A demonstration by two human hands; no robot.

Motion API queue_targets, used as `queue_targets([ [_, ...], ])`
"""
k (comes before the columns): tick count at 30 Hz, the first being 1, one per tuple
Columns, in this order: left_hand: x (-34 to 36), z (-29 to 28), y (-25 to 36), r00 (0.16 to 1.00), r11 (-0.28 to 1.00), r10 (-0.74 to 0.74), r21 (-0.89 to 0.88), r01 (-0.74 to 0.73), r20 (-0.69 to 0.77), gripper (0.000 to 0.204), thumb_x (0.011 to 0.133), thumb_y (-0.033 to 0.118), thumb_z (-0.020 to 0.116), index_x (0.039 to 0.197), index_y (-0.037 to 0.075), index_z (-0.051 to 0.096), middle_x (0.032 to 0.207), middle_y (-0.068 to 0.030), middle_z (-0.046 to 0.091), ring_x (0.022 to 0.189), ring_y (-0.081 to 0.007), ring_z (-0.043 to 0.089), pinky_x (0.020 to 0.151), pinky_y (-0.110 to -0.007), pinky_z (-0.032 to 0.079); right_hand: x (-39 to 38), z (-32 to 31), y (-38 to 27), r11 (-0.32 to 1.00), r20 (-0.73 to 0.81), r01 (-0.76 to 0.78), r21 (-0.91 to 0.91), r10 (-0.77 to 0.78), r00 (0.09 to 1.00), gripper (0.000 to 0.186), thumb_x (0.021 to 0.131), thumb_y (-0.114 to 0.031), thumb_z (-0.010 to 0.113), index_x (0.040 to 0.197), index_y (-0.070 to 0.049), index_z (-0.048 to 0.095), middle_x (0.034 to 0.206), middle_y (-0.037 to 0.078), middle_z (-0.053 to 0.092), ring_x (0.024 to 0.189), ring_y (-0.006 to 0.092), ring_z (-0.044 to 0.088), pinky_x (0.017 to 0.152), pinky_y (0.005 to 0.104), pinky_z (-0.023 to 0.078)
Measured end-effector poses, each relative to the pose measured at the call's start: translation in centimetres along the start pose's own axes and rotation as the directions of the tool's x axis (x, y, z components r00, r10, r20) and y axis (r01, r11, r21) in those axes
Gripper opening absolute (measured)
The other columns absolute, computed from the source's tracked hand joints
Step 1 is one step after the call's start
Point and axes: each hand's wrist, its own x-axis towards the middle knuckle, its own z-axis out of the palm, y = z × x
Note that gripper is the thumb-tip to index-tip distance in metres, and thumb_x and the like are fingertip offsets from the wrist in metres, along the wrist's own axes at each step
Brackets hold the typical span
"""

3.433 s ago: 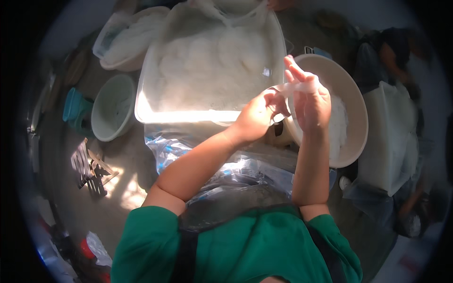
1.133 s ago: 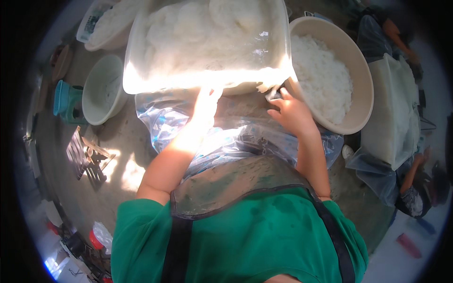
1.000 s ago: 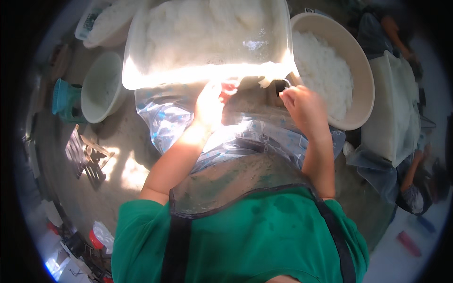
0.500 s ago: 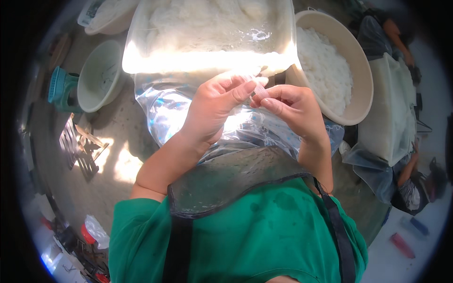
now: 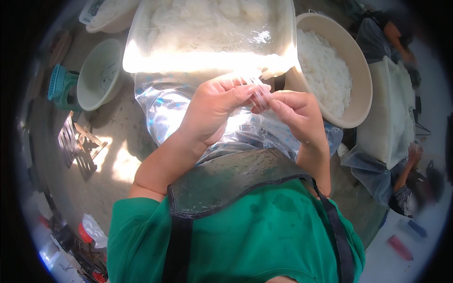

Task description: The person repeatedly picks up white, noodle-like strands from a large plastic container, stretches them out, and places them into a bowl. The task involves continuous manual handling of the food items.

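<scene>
Strands (image 5: pixel 259 95): translucent white. Shirt (image 5: pixel 259 231), six o'clock: green, darker blotches. Shoulder straps (image 5: pixel 179 245): black. Plastic sheet (image 5: pixel 163 111): clear, blue-spotted. Tub (image 5: pixel 361 82), two o'clock: beige. Heap (image 5: pixel 329 70) inside: white. Bowl (image 5: pixel 92 81), ten o'clock: pale green.

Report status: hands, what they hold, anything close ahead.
Left hand and right hand pinching translucent strands. Strands spanning both hands. Sunlit tub rim just beyond.

From here I see a glossy plastic tub (image 5: pixel 210 62) at twelve o'clock and a smooth, more matt basin (image 5: pixel 361 89) at two. At six, the bib (image 5: pixel 231 179) shines like wet plastic beside the matt cloth shirt (image 5: pixel 264 236); at one, the strands (image 5: pixel 259 95) look glossy, translucent.
</scene>
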Motion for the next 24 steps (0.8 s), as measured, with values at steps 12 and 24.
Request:
queue_targets([
  [12,0.7,-0.5,0.3,0.998,1.000,0.014,0.026,-0.015,0.054,0.018,0.090,0.011,0.051,0.094,-0.005,0.057,0.090,-0.0107,0.061,0.086,-0.0167,0.057,0.079,-0.029,0.045,0.9,-0.3,1.1,0.995,-0.044,-0.043,0.091,0.047,0.998,0.016,0.085,-0.008,0.062,0.090,0.007,0.065,0.084,0.009,0.067,0.082,0.0127,0.062,0.071,0.0248,0.049],
  [24,4.6,-1.0,3.5,0.981,0.895,0.189,0.407,-0.185,0.030,0.022,0.083,0.005,0.049,0.099,-0.006,0.059,0.096,-0.0098,0.063,0.091,-0.0145,0.058,0.082,-0.027,0.046,5.5,-3.8,0.3,0.929,-0.100,-0.016,-0.371,-0.022,0.995,0.007,0.082,-0.003,0.061,0.088,0.002,0.062,0.080,0.001,0.061,0.075,0.0077,0.054,0.069,0.0223,0.044],
])
